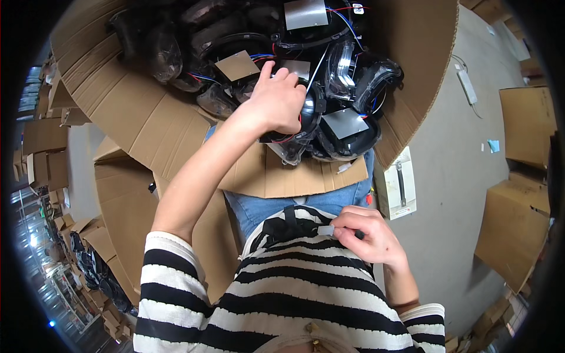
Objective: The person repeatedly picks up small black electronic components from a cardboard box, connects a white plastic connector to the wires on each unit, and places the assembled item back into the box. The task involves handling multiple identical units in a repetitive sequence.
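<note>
- The black part (319,106) nearest the work lay at 12 o'clock, just up from centre, amid other glossy units in a big cardboard box (421,65).
- The left hand (275,100) reached over it, fingers spread a little and bent downward; whether they gripped the part or merely rested on it, one cannot tell.
- The right hand (369,235), at 4 o'clock by the waist, was narrow, with a small pale piece (325,230) pinched at the thumb and forefinger.
- As a judgement, the work stood partway through: the left hand was among the parts, while the pale piece was at the waist, well apart from them.
- Flat grey plates (346,123) lay on or against several units; the wrapped unit (376,79) at 1 o'clock showed none. Whether that marked done from undone was uncertain, and no count of what was left could be made.
- Red and blue wires (353,29) trailed among the units, their ends mostly lost.
- Clear wrap, glare and deep shadow at 11 o'clock blurred the outlines; the left hand covered part of the unit beneath it, and the top edge cut the load off.
- A black thing in the right hand's curl and the dark bundle (279,229) beside it were hard to identify.
- Farther out, cartons (513,226) stood at 3 to 4 o'clock, cropped by the dark rim.
</note>
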{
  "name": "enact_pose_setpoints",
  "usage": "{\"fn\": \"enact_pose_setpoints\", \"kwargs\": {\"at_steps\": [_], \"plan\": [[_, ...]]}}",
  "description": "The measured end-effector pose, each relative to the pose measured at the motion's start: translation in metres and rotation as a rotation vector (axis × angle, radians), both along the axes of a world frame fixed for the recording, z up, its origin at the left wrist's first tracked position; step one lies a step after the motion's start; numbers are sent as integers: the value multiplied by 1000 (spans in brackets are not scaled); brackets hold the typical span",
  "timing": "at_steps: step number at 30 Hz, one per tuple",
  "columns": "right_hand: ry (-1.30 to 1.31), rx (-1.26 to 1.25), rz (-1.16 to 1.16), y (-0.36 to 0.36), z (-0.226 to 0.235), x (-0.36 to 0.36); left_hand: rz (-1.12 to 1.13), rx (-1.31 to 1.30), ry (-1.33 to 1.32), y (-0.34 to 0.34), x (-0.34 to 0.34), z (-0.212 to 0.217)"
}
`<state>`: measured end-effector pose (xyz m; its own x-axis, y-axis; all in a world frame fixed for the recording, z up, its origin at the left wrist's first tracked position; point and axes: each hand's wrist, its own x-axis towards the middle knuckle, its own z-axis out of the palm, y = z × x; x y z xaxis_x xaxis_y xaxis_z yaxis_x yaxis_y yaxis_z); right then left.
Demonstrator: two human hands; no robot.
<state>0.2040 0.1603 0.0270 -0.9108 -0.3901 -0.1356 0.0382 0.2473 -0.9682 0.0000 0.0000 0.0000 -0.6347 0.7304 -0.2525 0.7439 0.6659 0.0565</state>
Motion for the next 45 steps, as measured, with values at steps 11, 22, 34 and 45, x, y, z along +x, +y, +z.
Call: {"fn": "enact_pose_setpoints", "kwargs": {"at_steps": [11,22,34,45], "plan": [[66,22,-39,-8,-4,7,-75,154,164,-37,26,0],[55,2,10,-16,-4,0,788,1265,61,-80,98,-16],[45,22,74,-30,-1,-7,915,1540,-563,-94,84,15],[22,69,134,-42,0,-14,1050,1921,-763,-137,145,-12]]}}
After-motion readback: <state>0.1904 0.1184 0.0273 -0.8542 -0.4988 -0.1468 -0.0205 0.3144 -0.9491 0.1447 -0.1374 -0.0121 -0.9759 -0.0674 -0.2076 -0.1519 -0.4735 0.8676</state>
